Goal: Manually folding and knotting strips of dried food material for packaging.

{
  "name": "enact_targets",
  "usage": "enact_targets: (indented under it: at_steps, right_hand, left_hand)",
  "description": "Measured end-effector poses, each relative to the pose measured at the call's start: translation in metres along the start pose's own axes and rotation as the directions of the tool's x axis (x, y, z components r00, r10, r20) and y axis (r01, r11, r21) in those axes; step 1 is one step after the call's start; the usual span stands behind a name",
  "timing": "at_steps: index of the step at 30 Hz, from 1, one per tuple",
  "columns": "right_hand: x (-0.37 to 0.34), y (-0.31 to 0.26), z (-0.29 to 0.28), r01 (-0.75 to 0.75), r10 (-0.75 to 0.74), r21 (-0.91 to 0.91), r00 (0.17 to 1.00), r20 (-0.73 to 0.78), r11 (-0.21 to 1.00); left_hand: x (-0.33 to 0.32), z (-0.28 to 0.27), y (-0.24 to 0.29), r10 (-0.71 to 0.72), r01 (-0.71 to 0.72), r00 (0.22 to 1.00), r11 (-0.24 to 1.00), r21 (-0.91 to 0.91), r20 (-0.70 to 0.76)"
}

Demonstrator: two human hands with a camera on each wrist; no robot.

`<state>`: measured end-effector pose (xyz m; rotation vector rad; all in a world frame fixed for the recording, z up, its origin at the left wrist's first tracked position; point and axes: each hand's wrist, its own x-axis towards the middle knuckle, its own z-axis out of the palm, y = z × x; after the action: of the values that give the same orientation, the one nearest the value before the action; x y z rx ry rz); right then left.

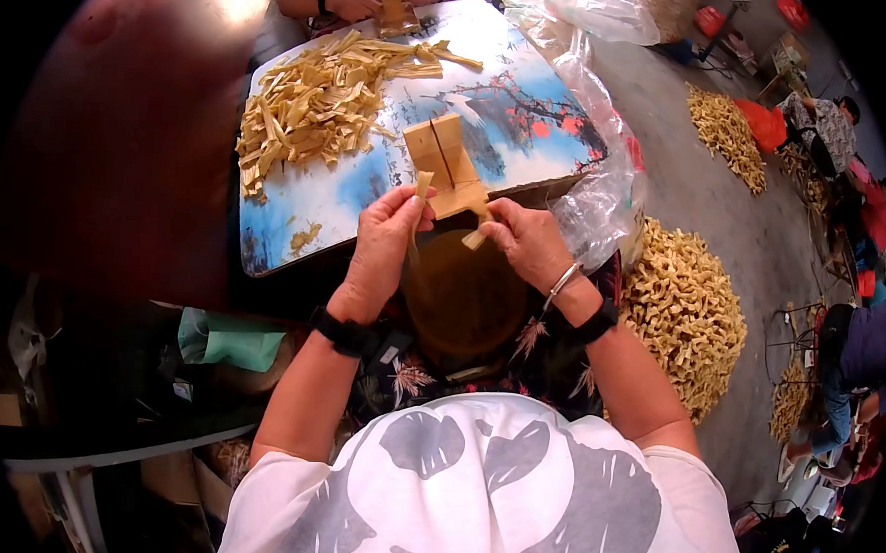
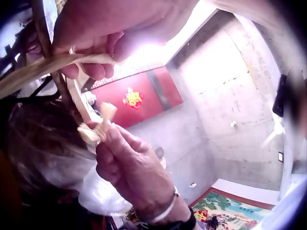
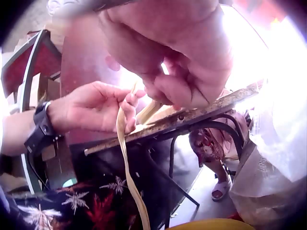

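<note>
My left hand (image 1: 385,233) pinches a long, flat yellow strip (image 3: 127,158) that looks like tofu skin; its tail hangs down in the right wrist view. My right hand (image 1: 533,243) pinches a short yellow knot (image 2: 98,128) of similar material between thumb and fingers, its ends sticking out. Both hands are at the near table edge, either side of a slotted wooden stand (image 1: 447,162). Below them is a round yellowish basin (image 1: 462,303). A heap of loose yellow strips (image 1: 317,100) lies on the table's left side.
The table (image 1: 559,162) has a painted top. Clear plastic sheeting (image 1: 597,209) hangs at its right edge. A large pile of yellow knots (image 1: 681,319) stands at the right, and another pile (image 1: 726,136) lies farther off. Across the table a person's hand (image 1: 352,7) works.
</note>
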<state>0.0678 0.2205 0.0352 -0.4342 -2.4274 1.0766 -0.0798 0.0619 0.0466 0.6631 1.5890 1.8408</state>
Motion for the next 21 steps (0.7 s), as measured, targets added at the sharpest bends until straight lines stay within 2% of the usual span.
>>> enact_targets:
  at_steps: [3,4,6,7,10,11,12,13,14,15,18,19,21]
  right_hand:
    - [-0.016,-0.031,0.006,-0.115,0.115,0.111,0.993,0.008,0.987]
    - [-0.019,-0.036,0.015,0.029,-0.019,0.105,0.995,-0.099,0.994]
    - [-0.025,-0.034,0.034,0.131,-0.098,0.146,0.972,-0.214,0.981]
    - [-0.026,-0.028,0.038,0.180,-0.166,0.027,0.949,-0.267,0.983]
    - [-0.035,-0.026,0.031,-0.083,0.135,0.306,0.979,-0.153,0.948]
    - [-0.038,-0.031,0.027,-0.123,0.178,0.371,0.977,-0.119,0.920]
    - [-0.041,-0.034,0.024,-0.128,0.177,0.363,0.979,-0.104,0.923]
    - [-0.045,-0.036,0.023,-0.133,0.176,0.354,0.980,-0.090,0.926]
    - [-0.050,-0.038,0.024,-0.140,0.175,0.345,0.982,-0.072,0.928]
    - [-0.056,-0.035,0.029,-0.109,0.137,0.362,0.989,-0.052,0.926]
    - [-0.077,-0.042,0.035,0.056,-0.056,0.274,0.998,-0.008,0.960]
    - [-0.080,-0.041,0.036,0.130,-0.148,0.255,0.988,0.051,0.958]
    - [-0.089,-0.048,0.042,0.216,-0.227,0.244,0.974,0.020,0.945]
  left_hand:
    - [-0.029,0.024,-0.011,0.087,-0.086,0.996,0.994,0.067,-0.020]
    - [-0.035,0.028,-0.022,0.185,-0.175,0.982,0.965,0.196,-0.035]
    - [-0.050,0.044,-0.021,0.350,-0.316,0.937,0.857,0.406,-0.010]
    - [-0.053,0.043,-0.028,0.374,-0.323,0.927,0.833,0.448,-0.027]
    - [-0.069,0.033,-0.038,0.298,-0.183,0.940,0.850,0.493,-0.166]
    - [-0.074,0.024,-0.041,0.043,0.022,0.984,0.933,0.359,-0.172]
    - [-0.080,0.018,-0.045,-0.195,0.214,0.973,0.964,0.157,-0.126]
    - [-0.085,0.014,-0.049,-0.409,0.408,0.912,0.912,-0.039,-0.032]
    - [-0.091,0.012,-0.049,-0.582,0.589,0.807,0.780,-0.212,0.100]
    - [-0.091,0.009,-0.051,-0.628,0.666,0.745,0.681,-0.305,0.223]
    - [-0.090,0.013,-0.055,-0.597,0.637,0.762,0.623,-0.455,0.251]
    - [-0.087,0.014,-0.057,-0.612,0.640,0.753,0.593,-0.488,0.243]
    - [-0.093,0.009,-0.069,-0.390,0.467,0.871,0.846,-0.258,0.299]
